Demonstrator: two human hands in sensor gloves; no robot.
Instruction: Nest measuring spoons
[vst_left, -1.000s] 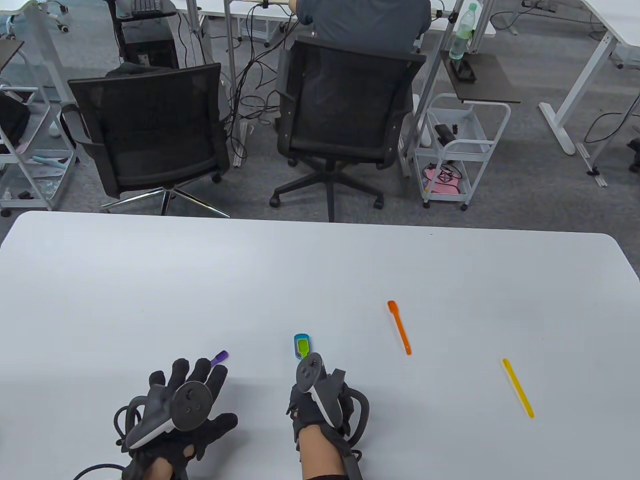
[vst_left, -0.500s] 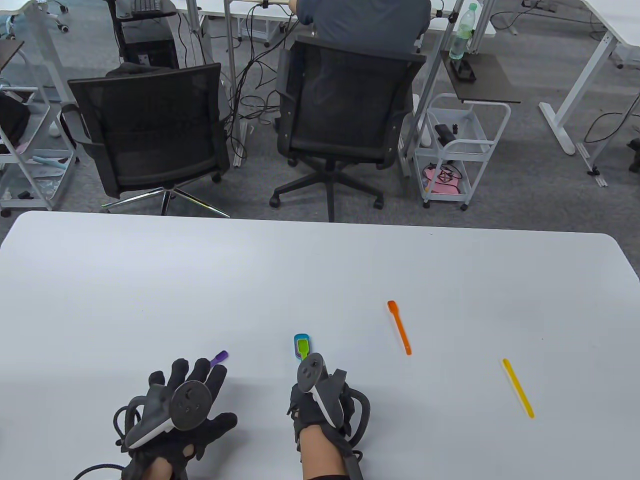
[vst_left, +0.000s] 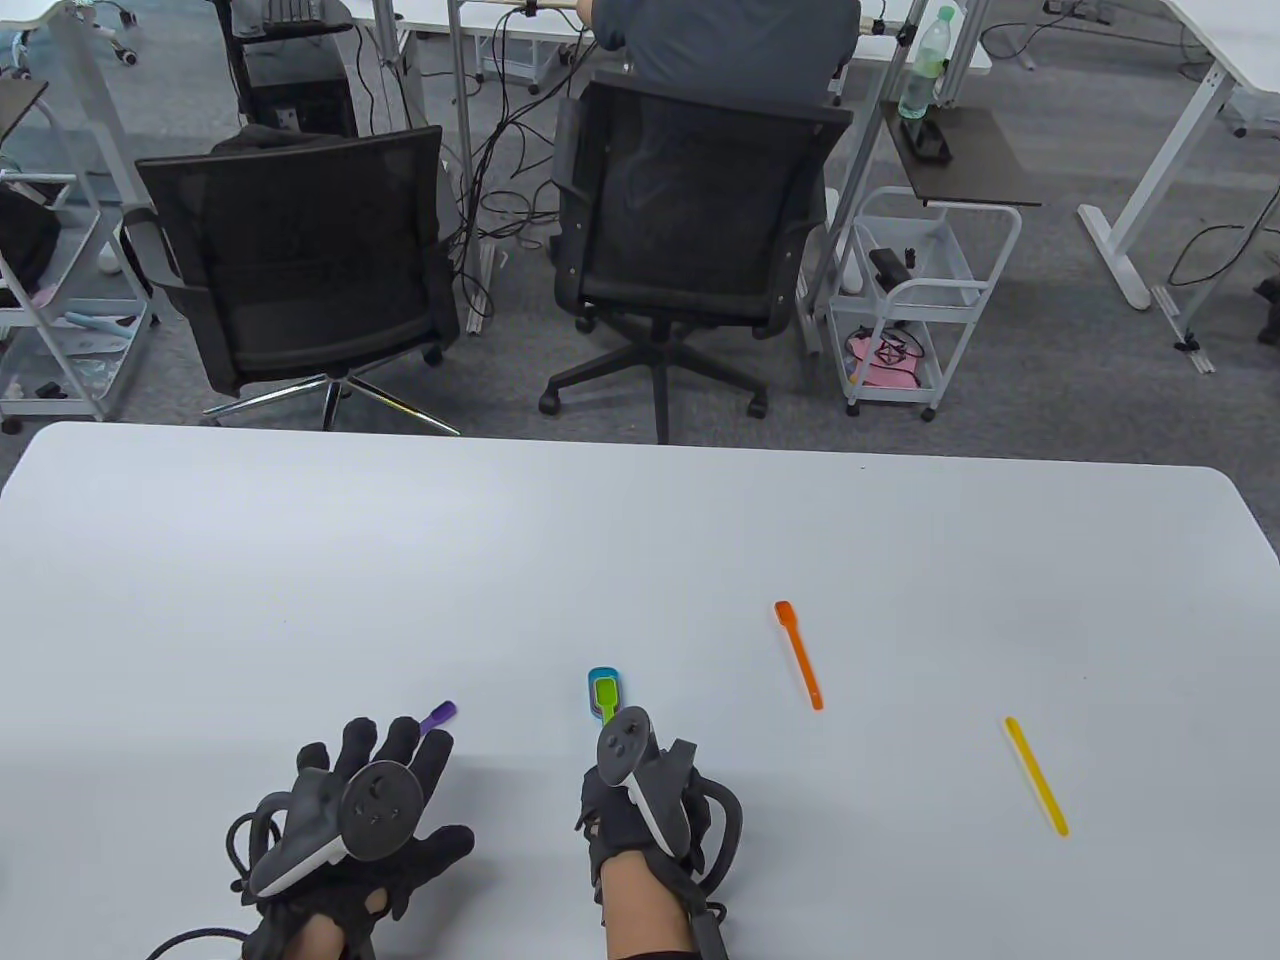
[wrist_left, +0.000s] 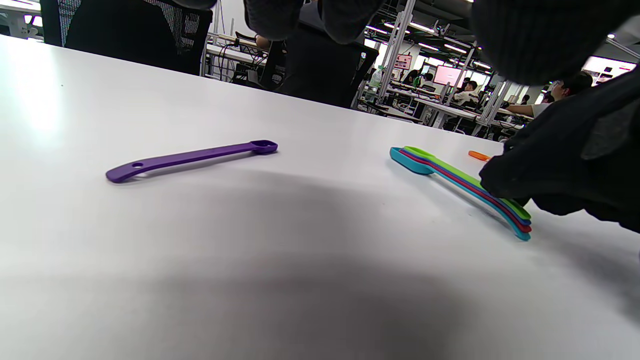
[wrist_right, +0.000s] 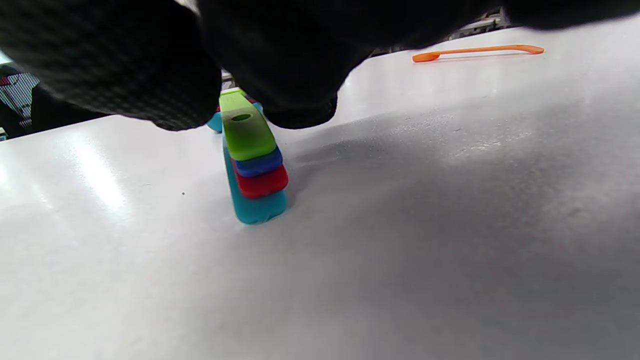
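We cannot read any words, numbers or brand names here, because the label on the green bottle (vst_left: 922, 62) and the glowing screens (wrist_left: 445, 75) far behind the table are too small and blurry

Open-plan office or lab space. Grey carpet floor beyond the white table (vst_left: 640, 520). Two black mesh office chairs (vst_left: 300, 260) at 12 o'clock, one occupied by a seated person (vst_left: 730, 40) at a white desk. Cable bundles (vst_left: 500, 150) under desks. White wheeled cart (vst_left: 925, 300) at 1 o'clock. Left wrist view: ceiling strip lights, monitors (wrist_left: 445, 75), more seated workers.
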